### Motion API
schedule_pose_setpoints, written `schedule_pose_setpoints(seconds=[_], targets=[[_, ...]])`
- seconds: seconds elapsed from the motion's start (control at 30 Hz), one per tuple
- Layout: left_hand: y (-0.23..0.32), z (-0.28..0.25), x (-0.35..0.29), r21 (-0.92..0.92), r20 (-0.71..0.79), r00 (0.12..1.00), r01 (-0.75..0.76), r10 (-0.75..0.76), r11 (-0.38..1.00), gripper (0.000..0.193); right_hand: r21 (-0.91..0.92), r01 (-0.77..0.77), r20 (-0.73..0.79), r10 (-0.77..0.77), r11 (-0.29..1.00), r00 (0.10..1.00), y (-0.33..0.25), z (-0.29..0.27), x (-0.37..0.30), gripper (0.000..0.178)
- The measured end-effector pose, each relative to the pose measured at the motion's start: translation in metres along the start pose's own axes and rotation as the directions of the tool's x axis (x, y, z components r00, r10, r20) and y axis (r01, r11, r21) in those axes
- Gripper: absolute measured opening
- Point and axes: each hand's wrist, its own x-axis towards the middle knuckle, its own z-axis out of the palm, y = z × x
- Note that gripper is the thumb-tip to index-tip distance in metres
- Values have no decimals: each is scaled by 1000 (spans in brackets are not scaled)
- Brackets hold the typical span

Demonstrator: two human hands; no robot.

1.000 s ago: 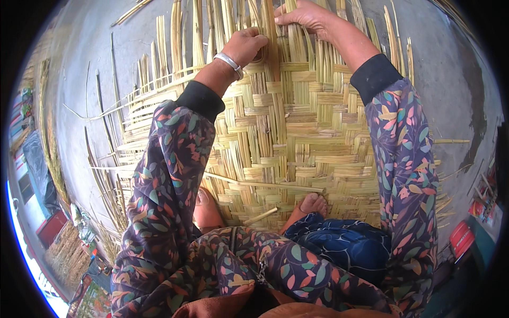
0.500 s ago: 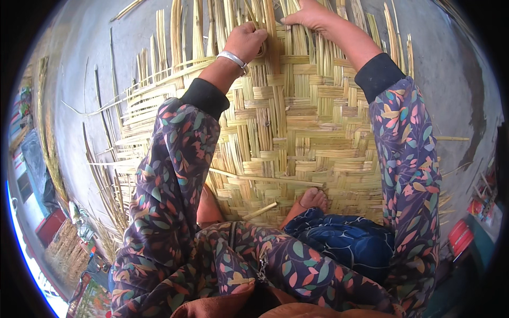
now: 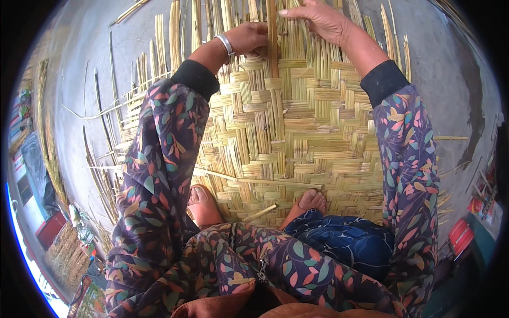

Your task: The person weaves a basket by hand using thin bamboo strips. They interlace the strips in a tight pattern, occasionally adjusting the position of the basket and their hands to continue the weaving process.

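Note:
A mat (image 3: 318, 127) woven from flat, yellow-green reed strips lies under me, with its unwoven strip ends fanning out at the far side. Beside a brown upright strip (image 3: 273, 40) at the mat's far edge, my left hand (image 3: 247, 40), wearing a silver bangle (image 3: 226, 47), is closed with curled fingers around reed strips. Its fingertips are partly hidden. To the right of that strip, my right hand (image 3: 324, 22) hovers over the loose ends with thumb and finger spread apart, pointing left. Some of its other fingers are out of sight.
My bare feet (image 3: 204, 205) rest on the mat's near part, where a loose reed piece (image 3: 260, 182) lies across the weave. Loose stalks (image 3: 47, 132) lie on the grey floor (image 3: 79, 159) at left. A red object (image 3: 460, 237) stands at lower right.
My left hand has moved slightly lower, its fingers turned toward the brown strip. My right hand has loosened from the strips and shifted a little right, its fingers spreading.

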Motion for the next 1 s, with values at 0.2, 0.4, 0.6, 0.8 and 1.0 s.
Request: schedule_pose_setpoints(seconds=[0.2, 0.4, 0.6, 0.8, 1.0], targets=[[-1, -6, 16, 157, 113, 994, -11, -7, 988, 13, 137, 73, -11, -72, 988, 997, 0, -8, -6, 29], [-15, -8, 27, 518, 89, 991, -136, 104, 844, 26, -86, 252, -362, -266, 964, 893, 31, -32, -26, 24], [-11, 3, 15, 319, 35, 996, -90, 84, 944, 43, -121, 44, -576, -106, 992, 810, 73, -25, -73, 23], [-8, 15, 1, 320, -59, 985, -137, 164, 937, 40, -28, 109, -549, -107, 994, 829, 87, -30, -85, 26], [-20, 39, -20, 536, -385, 827, -160, 409, 829, 33, -13, 59, -552, -56, 998, 832, 84, -36, -87, 30]])
